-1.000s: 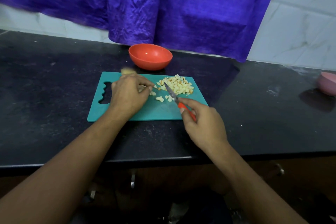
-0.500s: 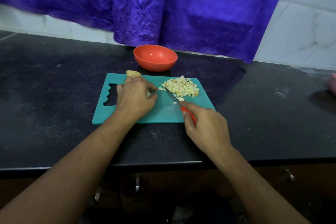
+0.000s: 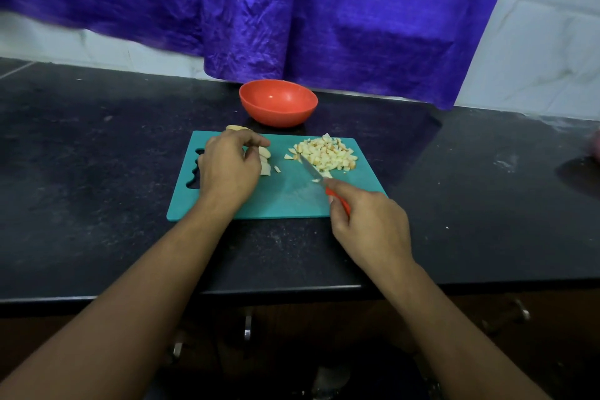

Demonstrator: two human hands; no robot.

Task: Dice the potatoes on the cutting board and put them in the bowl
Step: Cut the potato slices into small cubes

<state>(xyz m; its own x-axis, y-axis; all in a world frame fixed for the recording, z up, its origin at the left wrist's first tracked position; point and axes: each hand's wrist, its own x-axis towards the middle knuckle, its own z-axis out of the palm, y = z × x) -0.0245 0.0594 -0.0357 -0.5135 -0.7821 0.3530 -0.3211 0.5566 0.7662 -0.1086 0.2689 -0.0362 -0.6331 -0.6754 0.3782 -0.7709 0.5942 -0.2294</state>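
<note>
Potato dicing on cutting board (image 3: pixel 285 198), bowl (image 3: pixel 278 103) behind.
Left hand (image 3: pixel 229 169) grasps potato slices (image 3: pixel 264 161); right hand (image 3: pixel 367 224) grasps knife (image 3: pixel 311 169), tip touching diced pile (image 3: pixel 328 154).

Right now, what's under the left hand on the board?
Potato slices stick out from under the left hand on the cutting board. Whatever lies beneath the palm is covered.

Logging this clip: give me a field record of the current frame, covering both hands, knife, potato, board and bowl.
left hand: holds potato slices on the cutting board
right hand: grips knife, blade tip at the diced pile
diced pile: far right part of the cutting board
bowl: behind the cutting board, no potato seen inside
stage: dicing unfinished, nothing transferred
</note>
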